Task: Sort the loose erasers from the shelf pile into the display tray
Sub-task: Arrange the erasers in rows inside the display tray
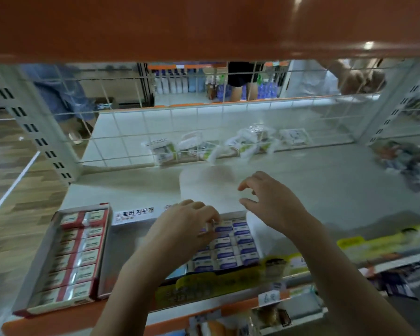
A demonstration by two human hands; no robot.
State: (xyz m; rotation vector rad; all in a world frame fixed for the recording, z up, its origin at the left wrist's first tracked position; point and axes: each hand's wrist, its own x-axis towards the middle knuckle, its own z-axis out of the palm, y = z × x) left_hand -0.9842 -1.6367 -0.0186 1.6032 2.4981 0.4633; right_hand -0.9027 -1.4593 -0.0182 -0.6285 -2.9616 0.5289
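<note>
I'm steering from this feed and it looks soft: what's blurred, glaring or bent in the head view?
Head view: motion blur smears the far packets and the right-hand pile; the left hand and right hand are slightly soft; the blue-label erasers read fairly clearly; a ceiling-light glare spot sits on the orange shelf; wide-angle distortion bows the shelf uprights.

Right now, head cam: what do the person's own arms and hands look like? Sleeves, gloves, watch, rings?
Both forearms are bare up to the bottom edge of the frame: no sleeves show. The left hand and right hand wear no gloves. No watch, bracelet or strap shows on either wrist, and no rings show on the fingers, though the picture is a little blurred. No markings or tape visible.
</note>
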